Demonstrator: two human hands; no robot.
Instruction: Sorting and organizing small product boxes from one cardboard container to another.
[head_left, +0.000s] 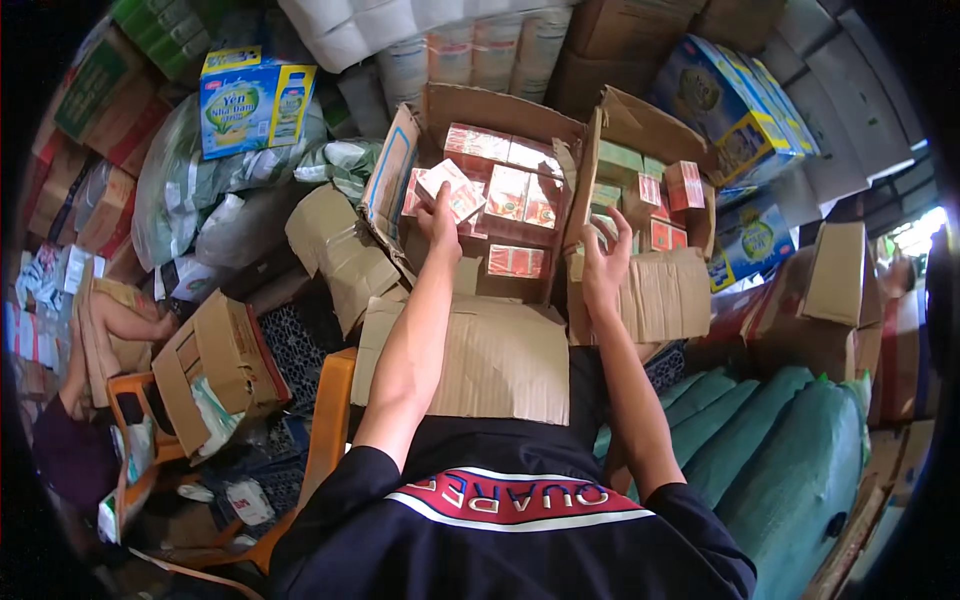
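Two cardboard boxes stand side by side before me with their tops unfolded. In the left cardboard box (517, 103) lie several red and white small packs (507, 196), some shiny with wrapping. My left hand (441, 222) grips a white and red small pack (452, 189) above that box's left side. My right hand (606, 262) is over the near left part of the right cardboard box (660, 124), fingers curled and apart; whether it touches anything there I cannot tell. Green packs (618, 161) and red packs (684, 185) fill part of the right box.
Wide front flaps (480, 360) hang towards my lap. An orange chair (330, 420) and an open carton (217, 367) are at left, near another person's arm (127, 319). Long green wrapped bundles (780, 442) lie at right. Blue printed cartons (259, 101) and wrapped goods surround the boxes.
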